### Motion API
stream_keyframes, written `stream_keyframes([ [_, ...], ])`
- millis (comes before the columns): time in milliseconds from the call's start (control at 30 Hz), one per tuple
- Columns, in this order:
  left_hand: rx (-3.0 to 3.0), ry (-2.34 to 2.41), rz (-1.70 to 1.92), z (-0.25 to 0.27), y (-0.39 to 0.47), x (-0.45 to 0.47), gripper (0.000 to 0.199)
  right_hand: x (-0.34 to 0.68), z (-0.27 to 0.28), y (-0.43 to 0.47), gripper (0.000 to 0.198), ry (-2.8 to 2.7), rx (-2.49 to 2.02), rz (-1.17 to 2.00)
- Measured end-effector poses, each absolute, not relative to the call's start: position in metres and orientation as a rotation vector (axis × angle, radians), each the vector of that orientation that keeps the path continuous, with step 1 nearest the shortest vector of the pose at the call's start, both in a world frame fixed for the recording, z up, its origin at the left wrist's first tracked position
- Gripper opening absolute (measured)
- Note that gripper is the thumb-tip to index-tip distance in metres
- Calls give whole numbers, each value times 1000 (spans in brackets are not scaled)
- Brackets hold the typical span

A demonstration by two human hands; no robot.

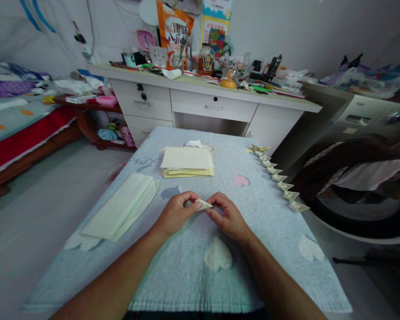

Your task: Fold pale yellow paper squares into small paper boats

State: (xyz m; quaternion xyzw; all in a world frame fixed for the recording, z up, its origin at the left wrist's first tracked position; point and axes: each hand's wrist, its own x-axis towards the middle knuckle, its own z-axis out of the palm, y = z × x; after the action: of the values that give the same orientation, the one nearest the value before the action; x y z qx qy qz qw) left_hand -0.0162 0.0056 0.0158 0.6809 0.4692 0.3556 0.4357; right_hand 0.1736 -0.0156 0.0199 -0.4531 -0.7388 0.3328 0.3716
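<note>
Between my two hands is a small folded piece of pale paper point(204, 204), held over the middle of the cloth-covered table point(186, 262). My left hand point(180, 210) pinches its left end between thumb and fingers. At its right end the thumb and forefinger of my right hand point(227, 216) close on it. Beyond my hands lies a stack of cream and yellow paper sheets point(187, 159). To the left rests a pile of long folded pale paper point(123, 205). Along the right table edge stands a row of several small folded paper boats point(283, 186), the farthest one patterned.
A white desk point(146, 100) crowded with small items stands behind the table. On the right is a front-loading washing machine point(360, 146) with clothes hanging from its opening. A bed point(30, 120) and a low wooden shelf point(86, 104) are at the left. Crumpled white tissue point(194, 143) lies behind the stack.
</note>
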Motion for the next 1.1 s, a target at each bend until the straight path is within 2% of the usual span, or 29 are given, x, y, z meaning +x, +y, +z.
stream_keyframes([
  [767,1519,1033,905,13,4,-11,19,175,15,-12,19,-1718,-1140,897],
  [933,1395,978,872,15,2,-9,17,172,9,-11,15,-1650,-1155,1030],
  [1100,1280,952,888,14,-1,-5,18,170,4,-9,23,-1713,-1137,1024],
])
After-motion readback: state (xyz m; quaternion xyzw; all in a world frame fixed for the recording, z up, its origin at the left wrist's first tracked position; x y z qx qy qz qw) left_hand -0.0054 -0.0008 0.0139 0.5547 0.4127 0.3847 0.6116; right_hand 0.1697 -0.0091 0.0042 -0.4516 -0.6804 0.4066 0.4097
